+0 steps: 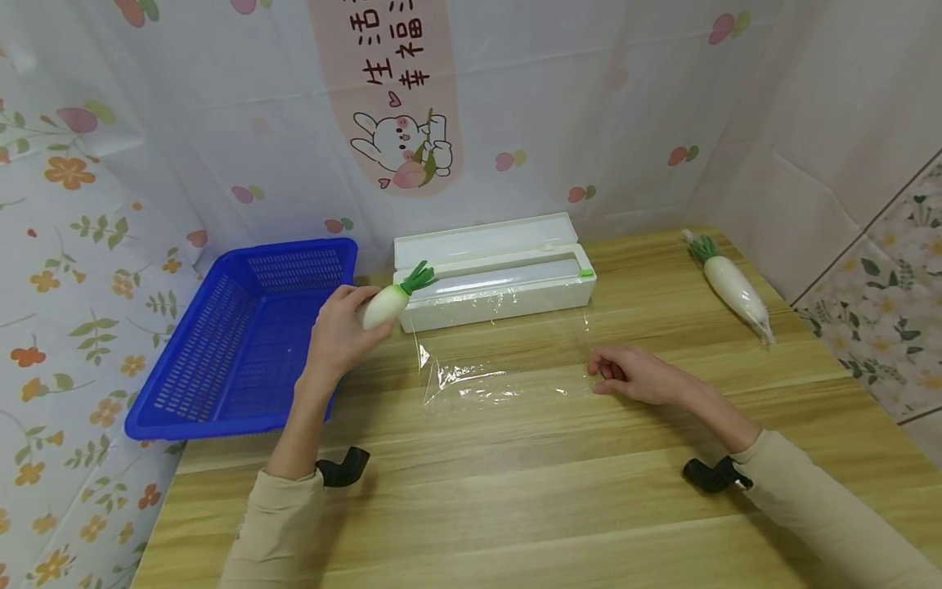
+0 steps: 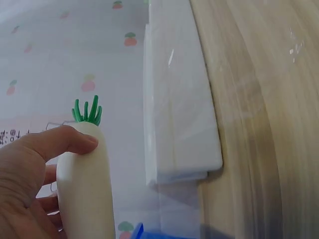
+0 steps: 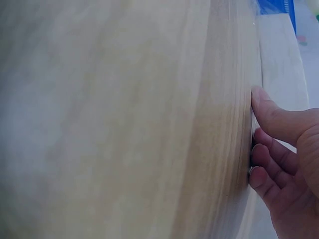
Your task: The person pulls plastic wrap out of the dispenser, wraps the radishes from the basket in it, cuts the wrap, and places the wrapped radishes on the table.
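Observation:
My left hand (image 1: 340, 331) grips a white radish (image 1: 384, 307) with a short green top, held above the table beside the blue basket. In the left wrist view the thumb lies across the upper end of the radish (image 2: 87, 194). A sheet of clear cling film (image 1: 471, 378) stretches from the white cling film box (image 1: 493, 298) over the table toward me. At the film's right edge is my right hand (image 1: 639, 375), fingers loosely bent. Thumb and fingers stand apart in the right wrist view; whether they touch the film is hard to tell.
The blue plastic basket (image 1: 140, 427) stands at the left. Another white radish (image 1: 736, 286), wrapped in clear film, lies at the far right of the wooden table (image 1: 515, 507). The box's lid (image 1: 486, 237) is raised near the patterned cloth (image 1: 530, 98) at the back.

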Available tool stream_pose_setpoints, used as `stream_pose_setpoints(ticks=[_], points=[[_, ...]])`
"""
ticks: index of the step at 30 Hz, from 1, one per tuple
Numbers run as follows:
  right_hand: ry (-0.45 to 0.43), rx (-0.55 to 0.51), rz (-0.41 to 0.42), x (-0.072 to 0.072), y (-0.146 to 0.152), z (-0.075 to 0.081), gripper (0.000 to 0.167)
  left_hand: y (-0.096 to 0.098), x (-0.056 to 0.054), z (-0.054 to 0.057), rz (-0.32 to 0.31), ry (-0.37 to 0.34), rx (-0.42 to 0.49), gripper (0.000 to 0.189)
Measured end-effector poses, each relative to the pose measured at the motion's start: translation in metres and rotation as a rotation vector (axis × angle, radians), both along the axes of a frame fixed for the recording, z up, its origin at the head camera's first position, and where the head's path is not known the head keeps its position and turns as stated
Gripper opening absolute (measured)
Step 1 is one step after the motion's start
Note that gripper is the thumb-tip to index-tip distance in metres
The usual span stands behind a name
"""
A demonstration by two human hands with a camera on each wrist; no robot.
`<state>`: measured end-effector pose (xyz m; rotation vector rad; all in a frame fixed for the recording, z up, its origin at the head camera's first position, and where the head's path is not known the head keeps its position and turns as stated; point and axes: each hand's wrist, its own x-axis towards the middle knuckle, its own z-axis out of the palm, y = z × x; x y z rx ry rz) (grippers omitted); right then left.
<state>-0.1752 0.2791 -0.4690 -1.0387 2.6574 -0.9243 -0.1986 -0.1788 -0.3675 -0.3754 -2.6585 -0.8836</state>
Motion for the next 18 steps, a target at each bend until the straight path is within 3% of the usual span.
stream_pose_setpoints(ticks=[8, 13, 18], points=[[0.002, 0.009, 0.000, 0.000, 0.000, -0.001, 0.018, 0.027, 0.000, -0.005, -0.078, 0.004, -0.011, 0.046], [0.002, 0.010, -0.004, 0.000, 0.000, -0.001, 0.018, 0.044, -0.001, -0.013, -0.182, 0.007, -0.007, 0.044], [-0.003, 0.015, -0.010, -0.001, 0.000, -0.001, 0.019, 0.065, -0.002, -0.024, -0.275, -0.053, -0.001, 0.045]])
